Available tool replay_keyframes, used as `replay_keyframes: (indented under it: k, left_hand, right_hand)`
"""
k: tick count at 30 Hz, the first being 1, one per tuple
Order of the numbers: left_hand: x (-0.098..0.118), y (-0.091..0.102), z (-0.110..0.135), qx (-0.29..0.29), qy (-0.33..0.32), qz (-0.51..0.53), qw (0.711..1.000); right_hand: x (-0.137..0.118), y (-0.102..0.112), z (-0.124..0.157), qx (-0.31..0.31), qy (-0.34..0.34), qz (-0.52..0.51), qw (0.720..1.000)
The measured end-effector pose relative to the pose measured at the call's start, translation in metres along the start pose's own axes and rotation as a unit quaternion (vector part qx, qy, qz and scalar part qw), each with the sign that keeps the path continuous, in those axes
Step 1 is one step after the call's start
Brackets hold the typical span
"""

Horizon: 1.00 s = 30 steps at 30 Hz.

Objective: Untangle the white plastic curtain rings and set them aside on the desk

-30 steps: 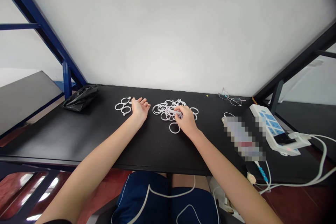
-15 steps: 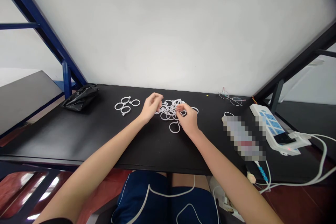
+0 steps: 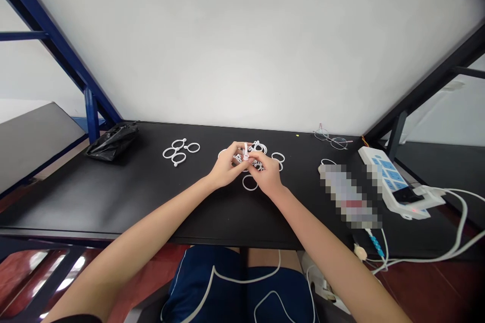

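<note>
The person is pinching a white ring (image 3: pixel 245 153) between the closed fingertips of the left hand (image 3: pixel 226 170) and the right hand (image 3: pixel 268 175), holding it just above the pile of rings (image 3: pixel 278 157) on the black table (image 3: pixel 151 197). A loose ring (image 3: pixel 250 183) is lying just beside the hands. A small group of rings (image 3: pixel 178 150) is sitting apart on the left, near a black bag (image 3: pixel 111 140).

The left hand (image 3: pixel 226 169) has crossed to meet the right hand (image 3: pixel 268 175), both pinching a white ring (image 3: pixel 246 152)
</note>
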State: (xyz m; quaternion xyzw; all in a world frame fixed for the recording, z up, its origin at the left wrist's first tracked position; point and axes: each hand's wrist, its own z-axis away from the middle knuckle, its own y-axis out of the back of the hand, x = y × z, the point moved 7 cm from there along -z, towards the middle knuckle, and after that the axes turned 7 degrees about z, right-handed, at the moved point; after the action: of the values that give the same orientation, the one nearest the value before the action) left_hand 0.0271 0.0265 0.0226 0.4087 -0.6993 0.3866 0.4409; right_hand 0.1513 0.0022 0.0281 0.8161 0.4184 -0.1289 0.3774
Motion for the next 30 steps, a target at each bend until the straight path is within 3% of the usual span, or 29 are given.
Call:
replay_keyframes:
  k: [5, 11, 19, 22, 27, 30]
  left_hand:
    - [-0.002, 0.013, -0.003, 0.04, -0.032, -0.011, 0.999]
    - [0.011, 0.009, -0.004, 0.001, -0.1, -0.126, 0.987]
    - [0.016, 0.004, 0.001, -0.022, -0.175, -0.255, 0.951]
    - [0.014, 0.007, 0.0, -0.019, -0.15, -0.222, 0.963]
    - [0.002, 0.018, -0.004, 0.015, -0.048, -0.106, 0.993]
    - [0.003, 0.016, -0.005, 0.001, -0.087, -0.189, 0.978]
  right_hand:
    - [-0.002, -0.002, 0.003, 0.02, 0.009, -0.008, 1.0]
    - [-0.006, 0.0, 0.002, 0.038, 0.015, -0.012, 0.999]
    - [-0.009, 0.008, 0.002, 0.057, 0.014, 0.011, 0.998]
    - [-0.012, 0.011, 0.003, 0.061, 0.025, 0.014, 0.998]
    - [-0.013, 0.009, 0.003, 0.029, 0.025, 0.007, 0.999]
    - [-0.014, 0.003, 0.003, 0.011, 0.032, 0.005, 0.999]
